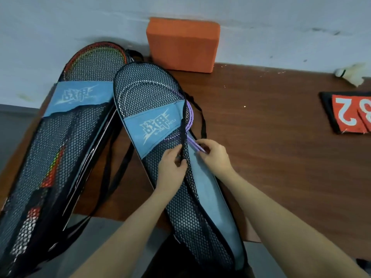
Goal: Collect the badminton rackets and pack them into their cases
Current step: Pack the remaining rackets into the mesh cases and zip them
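Two black mesh racket cases with blue logo bands lie on the brown table. The left case [60,141] holds a red and green racket [96,48]. The right case [148,97] is partly open along its right edge, showing its blue lining, and a purple racket [190,117] sits inside with its rim poking out. My left hand [170,167] pinches the black mesh edge of this case. My right hand [214,155] holds the purple racket shaft at the opening.
An orange foam block [182,44] stands against the wall behind the cases. A white shuttlecock [353,74] lies at the far right. An orange and black numbered score card [349,113] lies on the table's [271,137] right side. Black straps trail between the cases.
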Motion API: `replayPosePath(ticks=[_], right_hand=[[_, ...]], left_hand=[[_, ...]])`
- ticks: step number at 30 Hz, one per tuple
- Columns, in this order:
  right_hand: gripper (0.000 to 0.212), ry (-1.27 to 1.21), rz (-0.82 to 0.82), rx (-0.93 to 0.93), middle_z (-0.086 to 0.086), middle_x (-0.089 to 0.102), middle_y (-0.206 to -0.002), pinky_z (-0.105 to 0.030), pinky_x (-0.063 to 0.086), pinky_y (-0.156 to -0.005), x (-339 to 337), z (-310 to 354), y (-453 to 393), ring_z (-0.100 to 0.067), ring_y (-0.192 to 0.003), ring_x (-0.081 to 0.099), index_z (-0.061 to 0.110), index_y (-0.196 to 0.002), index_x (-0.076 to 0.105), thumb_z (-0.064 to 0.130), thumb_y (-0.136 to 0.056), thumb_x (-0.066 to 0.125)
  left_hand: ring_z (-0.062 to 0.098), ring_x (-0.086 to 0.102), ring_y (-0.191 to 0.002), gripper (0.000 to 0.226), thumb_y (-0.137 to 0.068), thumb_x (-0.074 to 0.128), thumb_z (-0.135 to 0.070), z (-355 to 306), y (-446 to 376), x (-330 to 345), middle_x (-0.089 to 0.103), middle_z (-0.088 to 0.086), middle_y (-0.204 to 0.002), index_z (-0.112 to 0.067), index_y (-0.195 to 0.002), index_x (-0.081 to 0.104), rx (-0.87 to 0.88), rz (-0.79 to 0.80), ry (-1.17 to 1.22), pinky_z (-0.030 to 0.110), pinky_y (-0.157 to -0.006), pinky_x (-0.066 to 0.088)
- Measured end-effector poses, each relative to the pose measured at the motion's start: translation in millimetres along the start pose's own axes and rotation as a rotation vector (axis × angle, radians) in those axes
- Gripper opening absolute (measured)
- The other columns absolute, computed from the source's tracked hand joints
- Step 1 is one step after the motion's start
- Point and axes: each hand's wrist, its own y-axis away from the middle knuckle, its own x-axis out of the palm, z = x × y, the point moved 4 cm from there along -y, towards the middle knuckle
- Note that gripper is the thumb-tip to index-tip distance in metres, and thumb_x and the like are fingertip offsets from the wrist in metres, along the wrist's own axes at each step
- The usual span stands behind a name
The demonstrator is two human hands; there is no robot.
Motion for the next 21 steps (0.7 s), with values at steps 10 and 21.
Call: replayPosePath(ticks=[10, 21], right_hand=[[0.035, 0.149, -0.132, 0.046, 0.006, 0.058, -0.109, -0.042, 0.042, -0.093, -62.7, -50.7, 99.1, -0.018, -0.105, 0.053, 0.03, -0.12, 0.059, 0.026, -0.086, 0.064], [0.065, 0.426, 0.01, 0.131, 0.004, 0.05, -0.119, -0.034, 0.032, -0.087, -100.4, -140.0, 199.7, -0.021, -0.107, 0.046, 0.04, -0.138, 0.036, 0.043, -0.081, 0.065]], left_hand=[[0.01, 0.029, -0.126, 0.076, -0.086, 0.062, -0.029, -23.6, 39.0, 40.9, 0.024, -0.003, -0.137, -0.016, -0.146, 0.017, 0.174, 0.163, -0.105, 0.017, -0.099, 0.026], [0.026, 0.031, -0.123, 0.074, -0.084, 0.055, -0.053, -9.1, 163.2, 109.0, 0.026, 0.012, -0.138, -0.018, -0.142, 0.025, 0.128, 0.24, -0.499, 0.035, -0.103, 0.032]])
